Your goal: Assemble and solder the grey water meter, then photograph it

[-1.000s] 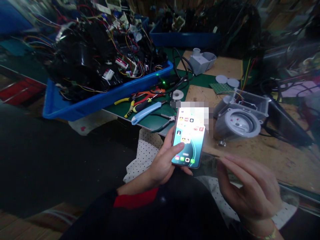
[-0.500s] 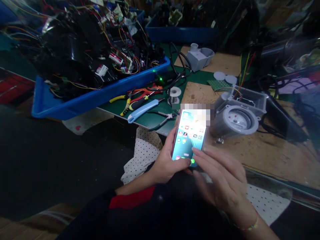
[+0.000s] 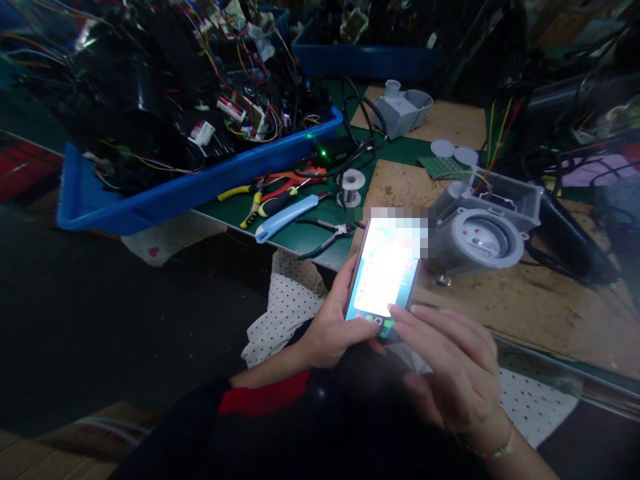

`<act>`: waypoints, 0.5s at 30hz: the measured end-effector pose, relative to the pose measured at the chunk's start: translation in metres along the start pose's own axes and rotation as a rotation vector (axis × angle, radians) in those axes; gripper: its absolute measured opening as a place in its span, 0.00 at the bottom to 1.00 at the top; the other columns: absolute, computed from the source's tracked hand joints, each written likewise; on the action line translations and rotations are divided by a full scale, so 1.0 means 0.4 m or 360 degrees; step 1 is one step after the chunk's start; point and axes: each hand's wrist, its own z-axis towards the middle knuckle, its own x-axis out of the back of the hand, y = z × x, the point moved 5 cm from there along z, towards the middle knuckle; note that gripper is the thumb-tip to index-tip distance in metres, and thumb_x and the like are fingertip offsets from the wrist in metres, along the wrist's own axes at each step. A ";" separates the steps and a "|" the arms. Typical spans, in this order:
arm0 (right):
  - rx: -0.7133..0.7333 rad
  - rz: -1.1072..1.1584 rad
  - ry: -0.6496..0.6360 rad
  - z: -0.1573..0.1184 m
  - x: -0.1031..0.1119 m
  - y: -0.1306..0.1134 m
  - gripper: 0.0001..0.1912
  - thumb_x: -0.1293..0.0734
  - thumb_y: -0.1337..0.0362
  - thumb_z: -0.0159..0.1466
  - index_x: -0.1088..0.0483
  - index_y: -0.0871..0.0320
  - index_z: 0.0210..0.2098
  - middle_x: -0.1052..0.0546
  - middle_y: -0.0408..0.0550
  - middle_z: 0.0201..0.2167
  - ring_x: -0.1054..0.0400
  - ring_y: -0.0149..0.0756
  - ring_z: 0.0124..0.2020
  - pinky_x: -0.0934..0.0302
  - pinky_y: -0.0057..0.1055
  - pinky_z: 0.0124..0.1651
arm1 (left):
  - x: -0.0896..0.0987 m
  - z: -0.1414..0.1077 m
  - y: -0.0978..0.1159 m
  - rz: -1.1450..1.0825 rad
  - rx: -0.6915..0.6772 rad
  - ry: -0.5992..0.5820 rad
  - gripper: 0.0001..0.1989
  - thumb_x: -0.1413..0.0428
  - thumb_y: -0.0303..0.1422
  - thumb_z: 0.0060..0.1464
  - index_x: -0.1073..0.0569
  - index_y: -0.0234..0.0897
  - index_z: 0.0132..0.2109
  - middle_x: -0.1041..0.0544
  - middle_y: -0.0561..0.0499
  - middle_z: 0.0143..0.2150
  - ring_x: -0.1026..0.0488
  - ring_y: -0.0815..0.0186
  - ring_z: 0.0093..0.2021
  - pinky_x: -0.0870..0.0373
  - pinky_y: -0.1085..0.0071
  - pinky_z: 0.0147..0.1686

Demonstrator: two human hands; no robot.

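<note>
- The left hand [image 3: 327, 333] is gripping the phone [image 3: 381, 280], thumb lying across its lower end.
- The right hand [image 3: 455, 360] is holding unclenched fingers over the phone's lower right part; whether they are touching is unclear.

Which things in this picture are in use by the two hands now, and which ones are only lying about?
In use:
- phone, held in the left hand; the right hand is at its lower right, contact unclear

Lying about:
- light-blue-handled tool
- green-handled pliers
- wire spool
- gray round housing
- green circuit board
</note>
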 end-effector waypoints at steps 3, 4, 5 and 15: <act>-0.0016 -0.0035 0.0055 -0.012 0.013 0.002 0.15 0.40 0.61 0.75 0.26 0.64 0.52 0.20 0.53 0.51 0.29 0.41 0.56 0.37 0.41 0.59 | -0.003 0.002 0.005 -0.0083 0.0018 -0.0002 0.55 0.37 0.23 0.45 0.53 0.57 0.75 0.39 0.43 0.74 0.21 0.47 0.52 0.22 0.75 0.23; -0.0023 -0.0041 0.0054 -0.016 0.014 0.004 0.15 0.39 0.61 0.75 0.26 0.63 0.52 0.20 0.52 0.51 0.28 0.41 0.56 0.37 0.41 0.59 | -0.004 0.003 0.007 -0.0109 0.0022 0.0011 0.56 0.38 0.23 0.43 0.53 0.56 0.75 0.40 0.42 0.74 0.22 0.46 0.52 0.22 0.75 0.22; -0.0032 -0.0042 0.0052 -0.018 0.014 0.005 0.15 0.39 0.62 0.75 0.26 0.63 0.52 0.20 0.52 0.51 0.28 0.41 0.56 0.37 0.41 0.59 | -0.005 0.003 0.009 -0.0132 0.0026 0.0027 0.56 0.39 0.22 0.43 0.53 0.55 0.75 0.41 0.42 0.75 0.22 0.46 0.52 0.22 0.75 0.22; -0.0036 -0.0053 0.0045 -0.015 0.014 0.011 0.13 0.39 0.65 0.74 0.25 0.63 0.49 0.19 0.51 0.49 0.28 0.39 0.54 0.37 0.40 0.59 | -0.015 -0.001 0.022 -0.0200 0.0017 0.0026 0.58 0.42 0.22 0.42 0.57 0.54 0.76 0.41 0.42 0.75 0.22 0.42 0.55 0.21 0.74 0.22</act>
